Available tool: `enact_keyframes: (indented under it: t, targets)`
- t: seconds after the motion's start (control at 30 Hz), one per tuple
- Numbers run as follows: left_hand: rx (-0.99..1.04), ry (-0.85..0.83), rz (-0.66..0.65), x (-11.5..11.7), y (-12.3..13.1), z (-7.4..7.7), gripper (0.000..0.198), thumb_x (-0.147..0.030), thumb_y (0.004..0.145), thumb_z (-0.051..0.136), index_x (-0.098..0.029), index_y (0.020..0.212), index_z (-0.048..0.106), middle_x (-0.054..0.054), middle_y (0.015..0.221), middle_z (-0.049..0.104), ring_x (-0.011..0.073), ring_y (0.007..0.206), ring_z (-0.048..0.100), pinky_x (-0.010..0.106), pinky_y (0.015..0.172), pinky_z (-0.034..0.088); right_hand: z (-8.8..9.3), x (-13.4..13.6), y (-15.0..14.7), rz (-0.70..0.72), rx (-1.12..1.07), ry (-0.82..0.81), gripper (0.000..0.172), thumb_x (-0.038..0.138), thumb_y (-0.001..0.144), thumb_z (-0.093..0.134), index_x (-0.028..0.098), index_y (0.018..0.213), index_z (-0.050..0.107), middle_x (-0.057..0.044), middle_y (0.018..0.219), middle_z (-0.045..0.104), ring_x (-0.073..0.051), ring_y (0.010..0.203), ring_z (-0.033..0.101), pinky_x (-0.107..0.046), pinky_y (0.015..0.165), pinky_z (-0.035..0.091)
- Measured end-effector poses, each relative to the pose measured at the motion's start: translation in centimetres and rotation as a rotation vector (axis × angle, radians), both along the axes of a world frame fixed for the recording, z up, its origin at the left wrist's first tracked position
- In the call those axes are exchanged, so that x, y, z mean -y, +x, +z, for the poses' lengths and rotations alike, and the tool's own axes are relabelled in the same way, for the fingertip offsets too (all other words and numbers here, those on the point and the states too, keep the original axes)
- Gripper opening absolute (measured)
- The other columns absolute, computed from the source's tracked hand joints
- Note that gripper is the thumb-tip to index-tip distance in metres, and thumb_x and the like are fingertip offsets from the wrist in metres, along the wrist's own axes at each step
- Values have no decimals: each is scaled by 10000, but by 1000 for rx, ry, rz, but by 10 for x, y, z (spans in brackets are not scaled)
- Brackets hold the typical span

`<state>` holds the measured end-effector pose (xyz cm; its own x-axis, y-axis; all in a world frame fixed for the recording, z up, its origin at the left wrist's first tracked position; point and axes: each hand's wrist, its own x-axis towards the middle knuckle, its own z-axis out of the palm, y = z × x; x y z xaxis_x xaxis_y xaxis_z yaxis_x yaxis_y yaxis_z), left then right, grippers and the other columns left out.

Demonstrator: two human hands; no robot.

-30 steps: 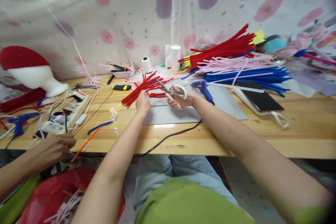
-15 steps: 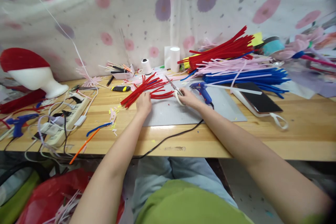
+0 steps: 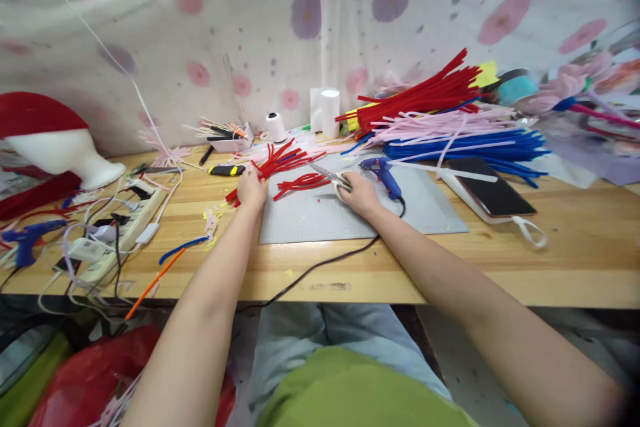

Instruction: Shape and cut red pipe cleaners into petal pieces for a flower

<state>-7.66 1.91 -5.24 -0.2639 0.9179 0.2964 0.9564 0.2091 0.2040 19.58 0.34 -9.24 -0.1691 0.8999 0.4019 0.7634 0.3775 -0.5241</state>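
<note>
My right hand (image 3: 361, 195) is closed round the white handles of a pair of scissors (image 3: 327, 173), whose metal blades point left and away over a grey cutting mat (image 3: 300, 220). My left hand (image 3: 253, 188) is closed on a bundle of red pipe cleaners (image 3: 280, 161) at the mat's left edge; the fingertips are partly hidden. Between the hands, a few separate red pipe cleaners (image 3: 303, 183) lie on the mat, just left of the scissor blades. A blue glue gun (image 3: 385, 177) rests on the mat to the right of my right hand.
Stacked red, pink and blue pipe cleaners (image 3: 465, 147) lie at the back right, beside a phone (image 3: 493, 187). A black cord (image 3: 320, 267) crosses the front. On the left are a power strip (image 3: 125, 233), a second glue gun (image 3: 30, 240) and a white foam head (image 3: 65, 153).
My left hand has moved left, onto the red bundle. The few red pipe cleaners beside it now lie apart on the mat. The scissors have tipped lower.
</note>
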Motion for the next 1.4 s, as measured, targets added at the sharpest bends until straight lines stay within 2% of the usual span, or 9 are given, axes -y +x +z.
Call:
enact_keyframes:
  t: [0.2,0.37,0.53,0.83,1.0,1.1,1.2,1.3,1.4]
  targets:
    - [-106,-157,34,-9,-23,-3,248,-232,779,491,-167,995,594,138,1046,578,264,1016,523,354,820,409,6,2,8,268,211,67,215,222,768,493,153,939,604,-93,979,583,-185,920,517,-273,838,380]
    - [-76,-184,36,-14,-24,1,189,-196,741,516,-187,897,622,121,973,618,255,940,563,337,767,413,12,1,14,312,316,9,240,238,774,483,135,948,613,-104,970,577,-184,917,515,-272,819,371]
    - [-33,-39,43,-8,-25,13,283,-300,831,394,-219,993,612,112,1037,595,255,933,557,347,718,413,21,-4,22,383,412,-56,256,249,745,504,137,938,628,-104,955,584,-185,887,534,-257,757,372]
    - [-76,232,-104,20,6,34,347,-355,882,304,-183,993,585,118,1029,575,236,972,523,311,738,367,57,-9,15,131,721,-242,224,273,677,624,129,840,676,-153,874,648,-260,825,585,-305,655,405]
    - [-137,208,-291,45,39,24,416,-407,898,247,-179,936,593,102,925,620,202,873,562,277,678,346,73,3,-6,81,351,257,405,199,740,551,123,1138,545,-150,1192,534,-274,1104,463,-382,879,374]
    - [-97,173,-438,56,52,19,396,-402,898,262,-184,964,586,95,945,634,193,886,573,269,684,351,73,1,-20,183,256,325,385,186,740,543,140,1123,545,-135,1231,505,-273,1161,405,-422,959,302]
    - [28,141,-459,59,55,19,348,-396,884,325,-193,1053,551,81,996,634,189,898,578,263,688,366,69,-12,-30,180,74,90,161,189,795,463,136,847,607,-127,969,615,-239,974,519,-378,874,366]
    - [233,95,-408,54,50,19,297,-360,877,348,-184,972,568,71,920,635,183,847,580,266,686,383,70,-23,-36,182,-374,-297,279,198,846,365,154,621,524,-47,632,574,-140,626,531,-263,650,417]
    - [642,-8,-405,48,52,17,281,-315,877,345,-164,817,575,44,763,610,141,719,566,252,658,404,79,-22,-46,280,-846,-607,279,181,845,376,151,589,485,4,542,517,-78,485,462,-192,505,359]
